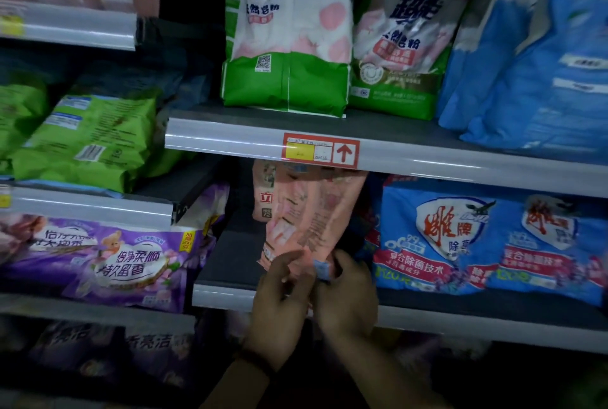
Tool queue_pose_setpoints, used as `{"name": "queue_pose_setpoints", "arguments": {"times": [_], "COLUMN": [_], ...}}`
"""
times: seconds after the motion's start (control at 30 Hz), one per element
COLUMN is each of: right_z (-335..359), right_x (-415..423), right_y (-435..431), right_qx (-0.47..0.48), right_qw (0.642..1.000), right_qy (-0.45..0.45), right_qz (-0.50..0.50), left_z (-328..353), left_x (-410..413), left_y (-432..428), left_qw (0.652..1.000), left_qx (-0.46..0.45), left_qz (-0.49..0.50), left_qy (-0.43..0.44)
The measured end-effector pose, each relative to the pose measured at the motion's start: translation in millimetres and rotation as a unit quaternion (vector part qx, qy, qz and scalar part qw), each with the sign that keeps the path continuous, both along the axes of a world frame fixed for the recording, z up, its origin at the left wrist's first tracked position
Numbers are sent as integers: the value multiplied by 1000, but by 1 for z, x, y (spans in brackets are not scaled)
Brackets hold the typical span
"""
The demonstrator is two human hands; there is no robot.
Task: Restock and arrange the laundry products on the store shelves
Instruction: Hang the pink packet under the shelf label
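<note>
Pink plastic fills the gap just above your hands: a pink detergent bag [309, 214] stands upright and slightly tilted on the lower shelf [227, 264], its printed back toward you, its top reaching up behind the price rail. Your left hand [279, 293] is at the bag's bottom edge with fingers loosely spread and thumb raised; the fingertips overlap the plastic, but motion blur keeps you from telling whether they actually pinch it. Your right hand [348, 296] is curled at the bag's lower right corner, thumb and fingers closed on the bottom seam beside a small blue tag. A dark band sits on your left wrist.

Just right of your right hand, two blue detergent bags [467, 237] with red characters lean side by side on the same shelf. Left of your left hand, past a bare stretch of grey shelf, a purple detergent bag [108, 257] lies on the neighbouring shelf. Directly above your hands, the rail of the upper shelf carries a red price label [320, 150] with a yellow patch and an upward arrow. Above that stand two green and white bags [289, 46], touching each other, with pale blue bags [533, 73] to their right. Up and to the left of your hands, green bags [88, 139] lie tilted on a separate shelf.
</note>
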State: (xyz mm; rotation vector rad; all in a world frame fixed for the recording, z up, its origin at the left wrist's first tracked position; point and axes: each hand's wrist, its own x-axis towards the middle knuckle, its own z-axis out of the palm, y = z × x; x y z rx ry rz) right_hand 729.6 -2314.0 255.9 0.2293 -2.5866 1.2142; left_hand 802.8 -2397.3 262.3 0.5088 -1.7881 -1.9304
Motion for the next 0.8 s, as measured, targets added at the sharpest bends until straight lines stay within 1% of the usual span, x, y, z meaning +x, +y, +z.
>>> {"name": "queue_pose_setpoints", "arguments": {"times": [0.03, 0.07, 0.13, 0.2, 0.27, 0.3, 0.4, 0.43, 0.47, 0.5, 0.57, 0.63, 0.67, 0.73, 0.77, 0.8], "right_z": [1, 2, 2, 3, 0, -2, 0, -2, -5, -9, -6, -3, 2, 4, 4, 3], "right_x": [8, 16, 29, 42, 52, 60, 88, 95, 102, 106, 108, 105, 103, 87, 76, 65], "right_y": [3, 5, 6, 5, 5, 6, 14, 16, 19, 20, 28, 39, 45, 59, 67, 75], "right_qx": [5, 9, 20, 50, 86, 78, 13, 9, 11, 15, 15, -18, -31, -85, -124, -151], "right_qw": [1000, 999, 997, 995, 989, 987, 978, 971, 967, 967, 965, 947, 948, 967, 972, 976], "right_qy": [12, 22, 33, 49, 85, 100, 155, 185, 196, 179, 84, 14, 15, 79, 87, 64], "right_qz": [15, 35, 66, 72, 86, 101, 141, 149, 162, 180, 248, 319, 316, 226, 177, 144], "left_z": [5, 9, 12, 12, 12, 10, 9, 9, 7, 4, -5, -10, -12, -19, -23, -24], "left_x": [5, 11, 19, 30, 40, 45, 63, 69, 72, 75, 77, 81, 83, 86, 87, 91], "left_y": [3, 6, 8, 8, 5, 4, 8, 11, 13, 13, 9, 4, 1, -8, -13, -16], "left_qw": [999, 999, 1000, 1000, 1000, 1000, 999, 999, 998, 997, 994, 993, 993, 992, 992, 992], "left_qx": [35, 42, 19, -8, -24, -28, -26, -21, -18, -18, -18, -7, 2, 20, 27, 37], "left_qz": [-1, -3, 1, 5, 3, 8, 39, 47, 55, 71, 102, 117, 118, 121, 121, 117], "left_qy": [4, 5, 1, -1, 0, 2, 11, 14, 15, 20, 26, 26, 26, 25, 21, 14]}}
